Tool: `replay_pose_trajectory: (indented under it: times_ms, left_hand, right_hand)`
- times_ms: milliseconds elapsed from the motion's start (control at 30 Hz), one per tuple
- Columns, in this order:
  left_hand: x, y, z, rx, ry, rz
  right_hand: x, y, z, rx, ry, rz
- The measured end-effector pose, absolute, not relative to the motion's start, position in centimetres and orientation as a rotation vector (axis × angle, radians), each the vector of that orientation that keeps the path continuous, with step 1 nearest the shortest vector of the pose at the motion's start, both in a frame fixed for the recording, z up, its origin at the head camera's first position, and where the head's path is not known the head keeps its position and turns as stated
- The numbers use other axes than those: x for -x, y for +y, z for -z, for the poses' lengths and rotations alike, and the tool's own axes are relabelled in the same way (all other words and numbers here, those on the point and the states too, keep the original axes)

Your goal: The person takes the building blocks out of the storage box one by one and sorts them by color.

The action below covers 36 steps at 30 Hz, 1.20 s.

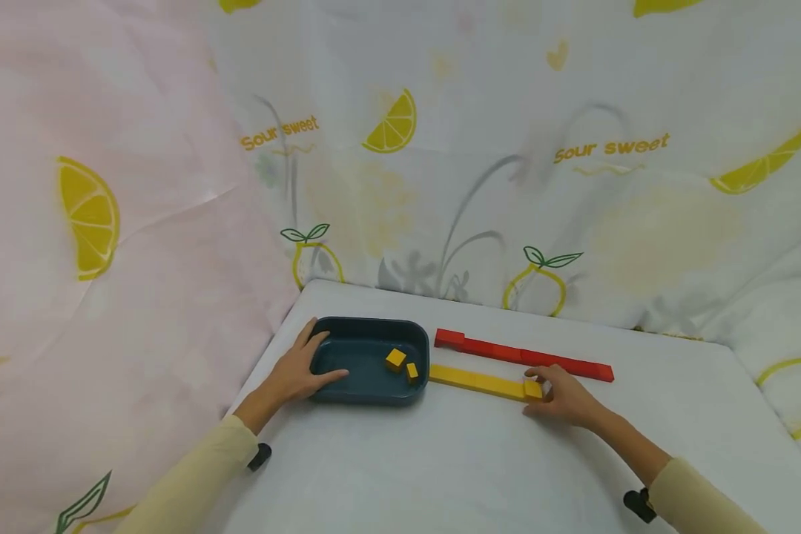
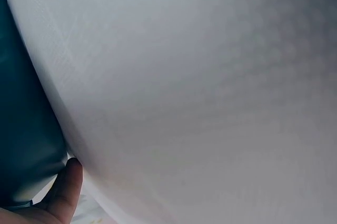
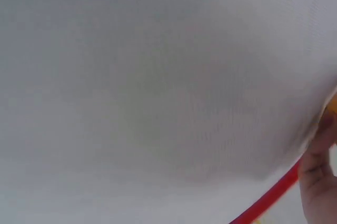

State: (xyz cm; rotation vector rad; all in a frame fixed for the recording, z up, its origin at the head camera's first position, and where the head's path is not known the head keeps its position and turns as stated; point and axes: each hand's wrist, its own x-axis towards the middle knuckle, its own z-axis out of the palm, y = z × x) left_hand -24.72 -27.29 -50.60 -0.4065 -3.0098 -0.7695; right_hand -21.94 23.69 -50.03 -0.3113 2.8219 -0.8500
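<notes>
At the left end of a dark blue rectangular tray (image 1: pixel 360 382), my left hand (image 1: pixel 297 371) holds the rim, with the thumb reaching over the inside. In the left wrist view a finger (image 2: pixel 66 190) lies against the tray's outer wall (image 2: pixel 26 119). Two yellow blocks, a larger one (image 1: pixel 395 360) and a smaller one (image 1: pixel 411 372), lie inside near the right wall. My right hand (image 1: pixel 564 397) pinches a yellow block (image 1: pixel 532 389) at the right end of a yellow row (image 1: pixel 477 381). That block stands a little higher than the row.
Behind the yellow row runs a line of red blocks (image 1: pixel 494 351), its left end block raised. Everything lies on a white-covered table (image 1: pixel 440 467). Lemon-printed cloth (image 1: pixel 440 185) hangs along the back and left sides.
</notes>
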Motion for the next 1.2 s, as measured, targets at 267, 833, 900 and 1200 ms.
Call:
replay_pose_trajectory:
  times_ms: [267,833,900,1200]
  left_hand:
    - [24.1,-27.8,50.7,0.369,-3.031,0.748]
    - [25.0,-28.4,49.9,0.359,-3.033,0.728]
    - [24.9,-28.1,50.1,0.358,-3.041,0.745]
    - [24.8,-27.0,50.7,0.371,-3.022,0.768]
  right_hand:
    - [20.9,22.3,48.6,0.397,3.189,0.696]
    - [23.4,15.3,47.2,0.618,3.208,0.534]
    - [23.3,14.6,46.9,0.659,3.203,0.515]
    - [23.4,11.2,46.9,0.778,3.153,0.464]
